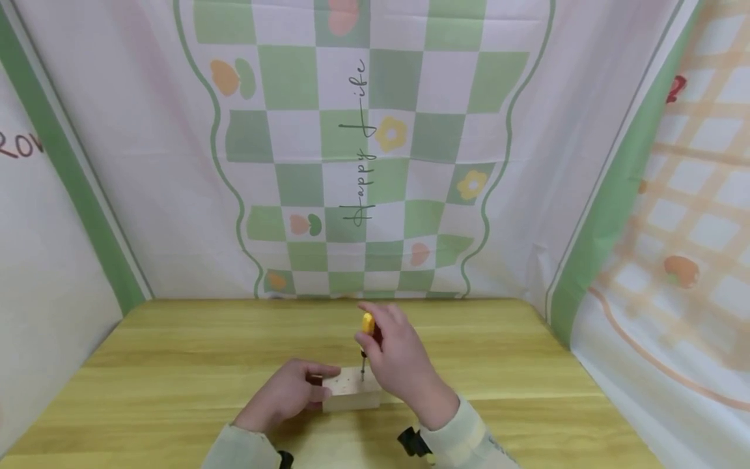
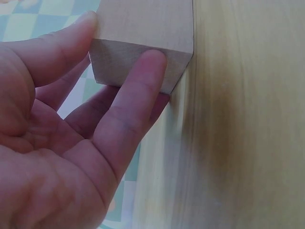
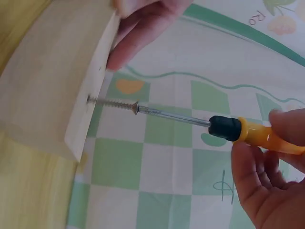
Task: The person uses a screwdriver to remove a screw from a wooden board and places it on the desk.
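Observation:
A pale wooden block point(image 1: 351, 401) lies on the table, with a few small holes in its top face. My left hand point(image 1: 288, 392) grips the block's left end; in the left wrist view one fingertip presses the end face point(image 2: 119, 62) and the thumb touches an edge. My right hand point(image 1: 403, 355) holds a screwdriver with a yellow handle point(image 3: 259, 135) and black collar upright over the block. Its shaft point(image 3: 178, 116) meets the head of a screw point(image 3: 116, 104), whose tip stands in a hole. Most of the screw's thread shows above the wood.
The wood-grain table point(image 1: 176, 352) extends around both hands. Behind it hangs a green-and-white checked cloth point(image 1: 342, 189), with further printed cloth point(image 1: 697, 215) on the right and a white cloth panel point(image 1: 53, 260) on the left.

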`<state>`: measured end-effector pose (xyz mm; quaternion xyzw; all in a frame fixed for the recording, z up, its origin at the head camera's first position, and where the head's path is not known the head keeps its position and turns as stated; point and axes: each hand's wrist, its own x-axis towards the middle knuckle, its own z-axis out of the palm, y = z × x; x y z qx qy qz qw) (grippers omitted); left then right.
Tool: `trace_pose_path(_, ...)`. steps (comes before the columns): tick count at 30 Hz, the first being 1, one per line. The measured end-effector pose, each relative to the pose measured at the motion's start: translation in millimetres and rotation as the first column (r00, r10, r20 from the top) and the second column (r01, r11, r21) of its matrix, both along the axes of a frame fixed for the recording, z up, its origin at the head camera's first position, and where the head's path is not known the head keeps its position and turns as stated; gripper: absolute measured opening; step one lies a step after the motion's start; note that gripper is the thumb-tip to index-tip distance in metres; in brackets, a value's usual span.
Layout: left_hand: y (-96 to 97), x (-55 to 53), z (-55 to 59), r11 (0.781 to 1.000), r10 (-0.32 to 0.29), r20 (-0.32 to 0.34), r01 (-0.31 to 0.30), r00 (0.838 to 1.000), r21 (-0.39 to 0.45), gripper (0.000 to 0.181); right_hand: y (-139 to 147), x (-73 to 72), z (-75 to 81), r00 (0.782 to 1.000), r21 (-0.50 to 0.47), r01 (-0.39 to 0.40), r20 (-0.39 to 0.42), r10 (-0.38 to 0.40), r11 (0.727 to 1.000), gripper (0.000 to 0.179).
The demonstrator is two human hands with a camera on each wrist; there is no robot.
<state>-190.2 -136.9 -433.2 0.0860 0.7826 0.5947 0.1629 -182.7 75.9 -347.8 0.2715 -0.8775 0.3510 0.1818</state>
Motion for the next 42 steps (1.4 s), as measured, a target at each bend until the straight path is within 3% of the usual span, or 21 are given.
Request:
trace_pose_path(8,0.4,0.8,-0.2,1.0,0.004,-0.026,-0.004,1.0,-0.014,0.039,1.0,-1.7,-1.8,0.99,-0.053,-0.017,-0.141,0.009,0.998,0.037)
trace_pose_path(12,0.0,0.7,-0.4,1.0,0.001,-0.026,-0.001,1.0,-0.008,0.038,2.1,-3.4,-1.8,0.985,-0.083,-0.039,-0.173,0.024,0.996,0.037)
trace_pose_path(22,-0.2,0.4,-1.1,1.0,-0.004,-0.018,0.004,1.0,0.0,0.038,3.2,-2.9,-1.2,0.988,-0.175,-0.057,-0.15,0.031,0.983,0.035)
trace_pose_path(27,-0.1,0.4,-0.1,1.0,-0.003,-0.004,0.003,1.0,-0.005,0.038,3.8,-2.7,-0.2,0.992,-0.132,-0.023,-0.129,0.006,0.991,0.036)
trace_pose_path(34,0.1,0.1,0.2,1.0,0.005,0.003,-0.005,1.0,-0.017,0.038,5.5,0.9,1.6,0.999,-0.166,-0.001,0.042,0.008,0.986,0.036)
trace_pose_path(36,0.2,0.0,0.2,1.0,0.006,0.01,-0.006,1.0,-0.008,0.039,5.7,0.8,1.6,0.999,-0.158,0.004,0.038,0.002,0.987,0.034)
trace_pose_path(42,0.5,0.4,-0.1,1.0,0.013,0.013,-0.013,1.0,-0.002,0.038,5.7,-1.1,-0.6,0.996,-0.134,0.036,-0.08,-0.047,0.99,0.038)
